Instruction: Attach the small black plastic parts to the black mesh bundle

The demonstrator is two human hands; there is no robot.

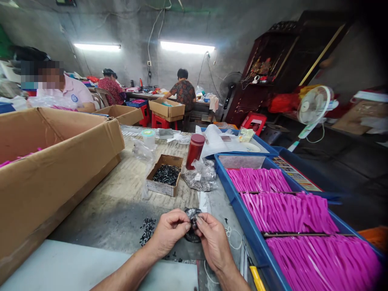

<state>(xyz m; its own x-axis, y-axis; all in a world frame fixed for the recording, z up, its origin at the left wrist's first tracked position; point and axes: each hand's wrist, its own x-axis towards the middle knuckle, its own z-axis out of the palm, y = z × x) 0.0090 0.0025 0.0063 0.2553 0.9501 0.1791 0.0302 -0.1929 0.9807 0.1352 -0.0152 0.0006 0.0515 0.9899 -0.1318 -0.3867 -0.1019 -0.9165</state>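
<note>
My left hand (pixel 171 231) and my right hand (pixel 213 237) meet over the table, thumbs and fingers pinched close together. Between and behind the fingertips is a dark, shiny rounded object (pixel 192 211); its kind does not show, and my fingers cover part of it. Whatever small piece the pinches hold is too hidden to name. Left of my left hand lies a loose pile of small black pin-like parts (pixel 147 229). To the right of my right hand are a thin white cord (pixel 233 238) and a tool with a yellow handle (pixel 257 279).
A blue tray (pixel 239 212) with rows of magenta strips (pixel 287 212) stands at right. Ahead are a small carton (pixel 162 190) of black parts, a red canister (pixel 195 151) and a plastic bag (pixel 201 178) of metal pieces. A large cardboard box (pixel 60 165) stands left. Several people sit beyond.
</note>
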